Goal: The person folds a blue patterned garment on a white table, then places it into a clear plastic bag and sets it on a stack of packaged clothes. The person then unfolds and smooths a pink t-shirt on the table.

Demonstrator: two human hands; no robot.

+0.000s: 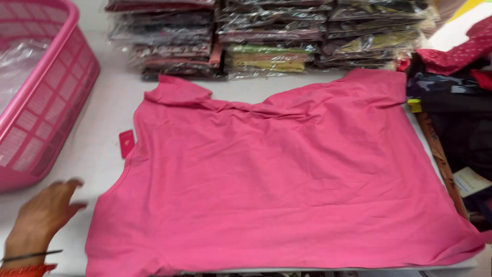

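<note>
Though most of the pink shirt (287, 179) shows plainly, its near right corner runs off the frame and its near hem hangs past the edge of the white desk (110, 110), so the bottom line is partly lost. Only the left hand (43, 215) is in sight, at the near left corner; its wrist, with a thin dark band and an orange cuff, is cut off by the frame. Its fingers (69, 192) are spread and loose, gripping nothing, resting on the bare desk just beside the shirt's left edge; whether a fingertip touches the cloth cannot be told. The right hand is out of view.

Spread flat and wrinkled, the shirt covers the middle of the desk. Its neckline and two short sleeves lie on the far side, its hem on the near side, so the body runs from far to near, while the widest stretch goes left to right. A small pink tag (126, 143) lies on the desk at its left edge.

To the far left stands a pink slatted basket (48, 97), partly cut off, with clear plastic inside. Stacks of bagged garments (266, 38) line the far edge, their contents hard to make out through the glare. Dark and red cloth (453, 77) is heaped at the right.
</note>
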